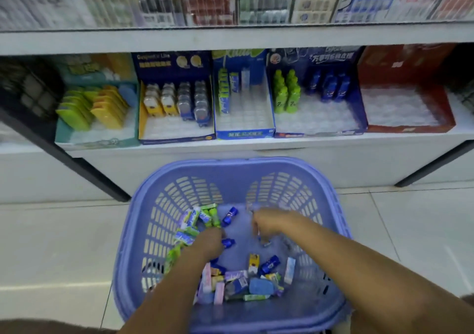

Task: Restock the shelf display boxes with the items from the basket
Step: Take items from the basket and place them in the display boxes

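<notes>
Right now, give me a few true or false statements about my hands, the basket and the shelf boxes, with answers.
1. The left hand and right hand both reach into the basket. True.
2. The red box is full of stock. False: no items show in it, only its clear tray.
3. Green bottles and blue bottles share one box. True.
4. The basket is empty. False: many small packs lie in it.
</notes>
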A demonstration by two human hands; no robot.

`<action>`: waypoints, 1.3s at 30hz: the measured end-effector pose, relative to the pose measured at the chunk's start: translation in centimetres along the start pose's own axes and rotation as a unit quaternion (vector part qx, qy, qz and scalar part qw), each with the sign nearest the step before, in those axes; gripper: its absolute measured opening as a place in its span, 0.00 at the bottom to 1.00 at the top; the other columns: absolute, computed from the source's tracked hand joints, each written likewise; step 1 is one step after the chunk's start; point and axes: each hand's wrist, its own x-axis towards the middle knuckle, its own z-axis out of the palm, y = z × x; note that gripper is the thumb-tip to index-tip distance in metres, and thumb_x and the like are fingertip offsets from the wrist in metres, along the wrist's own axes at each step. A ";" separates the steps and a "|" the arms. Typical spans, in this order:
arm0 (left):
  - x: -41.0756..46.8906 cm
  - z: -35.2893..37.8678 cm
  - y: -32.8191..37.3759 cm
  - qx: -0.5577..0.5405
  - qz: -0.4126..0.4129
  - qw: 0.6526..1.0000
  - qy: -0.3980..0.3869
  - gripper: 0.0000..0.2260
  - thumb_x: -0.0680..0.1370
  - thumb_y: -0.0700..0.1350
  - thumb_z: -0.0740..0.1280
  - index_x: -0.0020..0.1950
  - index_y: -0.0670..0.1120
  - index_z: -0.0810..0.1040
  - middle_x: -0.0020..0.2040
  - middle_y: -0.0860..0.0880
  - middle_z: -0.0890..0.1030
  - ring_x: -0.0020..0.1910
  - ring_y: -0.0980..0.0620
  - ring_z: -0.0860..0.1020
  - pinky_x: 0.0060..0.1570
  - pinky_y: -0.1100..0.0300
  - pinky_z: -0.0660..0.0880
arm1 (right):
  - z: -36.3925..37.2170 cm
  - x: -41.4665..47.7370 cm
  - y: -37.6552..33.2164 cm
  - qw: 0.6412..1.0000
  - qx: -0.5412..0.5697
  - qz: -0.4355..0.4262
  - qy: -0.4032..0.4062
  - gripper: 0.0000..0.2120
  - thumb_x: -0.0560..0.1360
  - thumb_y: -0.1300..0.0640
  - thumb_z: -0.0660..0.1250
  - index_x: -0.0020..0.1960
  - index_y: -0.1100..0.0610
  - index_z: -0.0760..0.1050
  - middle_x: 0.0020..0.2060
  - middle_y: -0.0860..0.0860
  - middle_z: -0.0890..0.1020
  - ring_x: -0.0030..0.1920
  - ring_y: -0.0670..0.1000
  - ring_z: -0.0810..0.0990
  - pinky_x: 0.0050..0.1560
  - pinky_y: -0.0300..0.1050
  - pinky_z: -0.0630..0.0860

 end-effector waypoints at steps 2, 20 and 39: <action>0.5 0.9 -1.1 0.015 0.000 1.000 -0.002 0.12 0.78 0.42 0.62 0.59 0.40 0.77 0.58 0.39 0.78 0.58 0.42 0.76 0.55 0.53 0.72 | 2.5 0.9 0.3 0.996 -0.054 0.003 -0.068 0.19 0.74 0.61 0.68 0.64 0.61 0.74 0.62 0.61 0.76 0.61 0.60 0.75 0.58 0.47 0.72; 3.5 1.5 -0.7 -0.172 -0.054 0.983 0.046 0.08 0.77 0.45 0.65 0.47 0.40 0.75 0.43 0.40 0.78 0.41 0.44 0.78 0.39 0.55 0.73 | 7.9 3.7 1.7 0.979 -0.147 -0.044 -0.135 0.18 0.70 0.55 0.73 0.59 0.60 0.78 0.53 0.58 0.81 0.52 0.59 0.79 0.44 0.48 0.73; -3.4 -12.3 9.2 -0.691 0.165 0.704 -0.023 0.07 0.79 0.41 0.64 0.52 0.40 0.80 0.46 0.42 0.85 0.45 0.47 0.84 0.42 0.61 0.80 | -9.9 -8.0 7.4 0.753 0.593 -0.262 0.113 0.14 0.70 0.68 0.67 0.55 0.62 0.74 0.44 0.57 0.78 0.43 0.50 0.79 0.49 0.40 0.78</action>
